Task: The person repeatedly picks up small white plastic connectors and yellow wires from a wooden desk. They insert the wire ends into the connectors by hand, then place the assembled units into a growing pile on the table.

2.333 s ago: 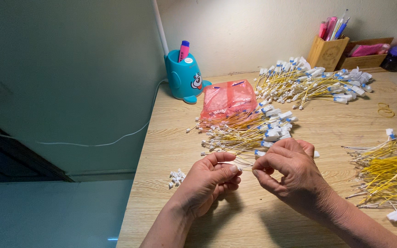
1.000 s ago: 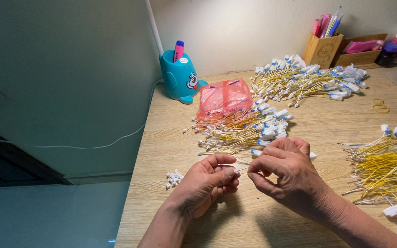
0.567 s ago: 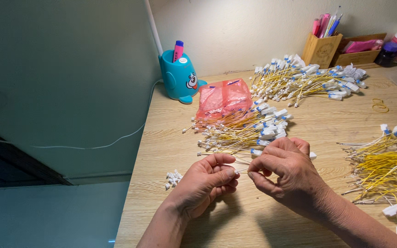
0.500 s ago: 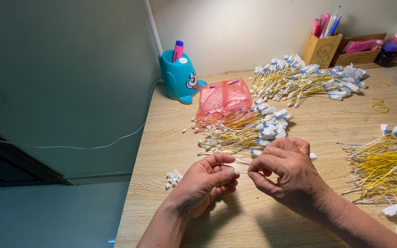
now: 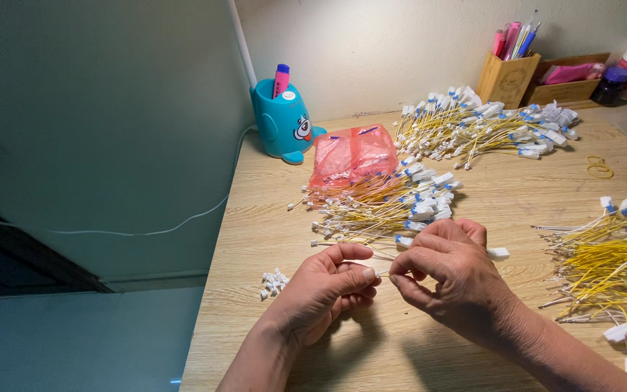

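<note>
Both hands' fingers [image 5: 369, 274] pinch one thin yellow wire [image 5: 384, 272] with a white plug [image 5: 497, 253], wire heaps [image 5: 382, 207] beyond on the woodgrain surface [image 5: 255, 239].

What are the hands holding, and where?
The right hand pinches a yellow wire near its bare end; its white connector sticks out behind. The left hand meets that end.

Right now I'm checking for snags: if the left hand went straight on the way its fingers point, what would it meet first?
The left hand points right, fingertips nearly meeting the right hand, so it would meet those fingers and the thin yellow wire pinched between them first.
</note>
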